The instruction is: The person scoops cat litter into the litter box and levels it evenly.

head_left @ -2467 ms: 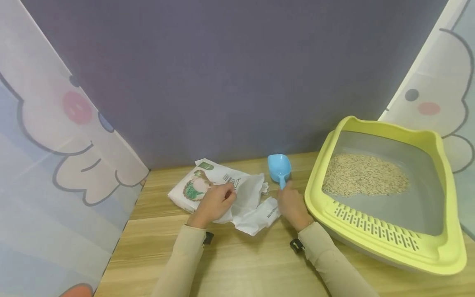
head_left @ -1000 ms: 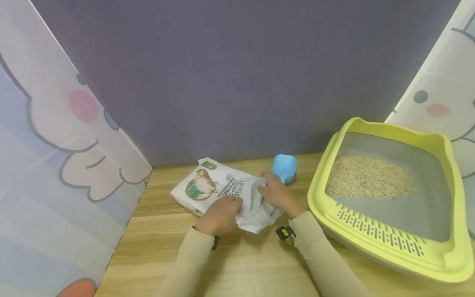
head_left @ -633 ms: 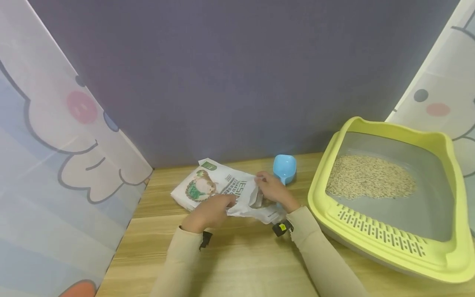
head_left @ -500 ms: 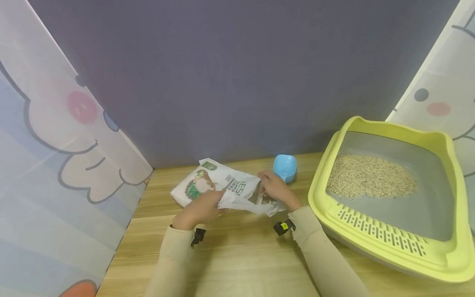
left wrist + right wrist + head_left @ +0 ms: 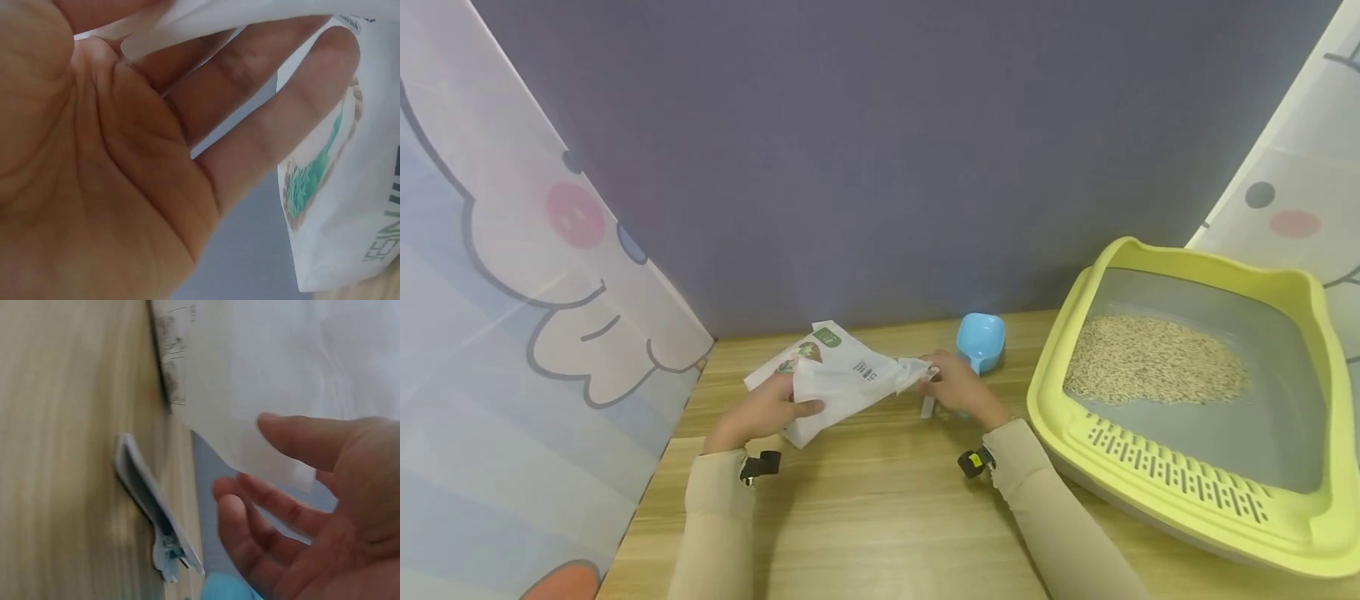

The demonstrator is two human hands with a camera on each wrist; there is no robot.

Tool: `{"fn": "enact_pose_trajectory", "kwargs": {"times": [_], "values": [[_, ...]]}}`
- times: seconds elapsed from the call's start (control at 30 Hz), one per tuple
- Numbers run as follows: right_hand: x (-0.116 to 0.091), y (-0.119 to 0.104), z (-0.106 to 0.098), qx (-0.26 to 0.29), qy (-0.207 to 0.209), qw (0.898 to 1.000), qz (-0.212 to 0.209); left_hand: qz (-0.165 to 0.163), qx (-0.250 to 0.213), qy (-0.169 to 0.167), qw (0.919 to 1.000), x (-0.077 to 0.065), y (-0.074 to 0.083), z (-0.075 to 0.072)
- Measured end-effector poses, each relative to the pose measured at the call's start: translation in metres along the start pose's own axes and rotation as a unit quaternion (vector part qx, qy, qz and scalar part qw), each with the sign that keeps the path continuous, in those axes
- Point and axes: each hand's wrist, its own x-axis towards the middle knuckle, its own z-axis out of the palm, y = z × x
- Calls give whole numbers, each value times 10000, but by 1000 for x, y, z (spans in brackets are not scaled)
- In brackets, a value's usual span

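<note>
A white printed bag [image 5: 857, 375] lies on the table, its loose end lifted and folded over part of the cat picture. My left hand [image 5: 769, 407] grips the flap at the bag's near left, thumb on top; in the left wrist view the white sheet passes between thumb and fingers. My right hand [image 5: 958, 385] is at the bag's right corner. In the right wrist view its thumb overlaps the bag [image 5: 262, 369] while the fingertips [image 5: 232, 509] stand apart from the thumb. A white bag clip [image 5: 147, 487] lies on the table below that hand.
A blue scoop [image 5: 981, 335] lies behind my right hand, handle toward me. To the right stands a yellow-rimmed litter tray [image 5: 1180, 475] with a heap of pellet litter [image 5: 1153, 358]. A dark wall [image 5: 910, 167] closes off the table's back edge.
My right hand left the scoop's handle and moved to the bag's open end. My left hand took the near side and drew it leftward, so the flap covers the large lettering.
</note>
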Motion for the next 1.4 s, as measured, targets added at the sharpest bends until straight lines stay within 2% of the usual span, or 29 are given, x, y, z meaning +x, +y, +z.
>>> {"fn": "enact_pose_trajectory", "kwargs": {"times": [0.07, 0.2, 0.37, 0.5, 0.67, 0.73, 0.93, 1.03, 1.23, 1.33, 1.4], "values": [[1, -1, 4, -259, 157, 9994, -168, 31, -28, 10, 10000, 0, -2, -1], [2, -4, 8, -541, 476, 9971, -247, 6, 7, 66, 10000, 1, -7, -3], [3, -5, 11, -406, 562, 9972, -288, -258, 70, 442, 9987, 2, -11, -4], [3, -7, 12, -83, 523, 9981, -303, -387, -17, 832, 9958, 2, -12, -6], [2, -12, 11, 520, 621, 9966, 116, -619, -236, 1297, 9893, 5, -9, -5], [2, -13, 10, 725, 711, 9942, 360, -759, -173, 1512, 9854, 7, -6, -2], [3, -13, 10, 891, 1154, 9868, 707, -1069, -135, 2068, 9724, 17, 1, 8], [3, -13, 11, 835, 1262, 9853, 790, -1051, -70, 2060, 9729, 19, 0, 10], [4, -10, 14, 727, 1359, 9838, 912, -1133, 129, 1784, 9773, 19, -4, 10], [5, -8, 15, 769, 1411, 9826, 932, -1232, 321, 2007, 9713, 21, -2, 11], [6, -8, 15, 932, 1345, 9818, 965, -1281, 645, 2336, 9617, 22, 3, 14]]}}
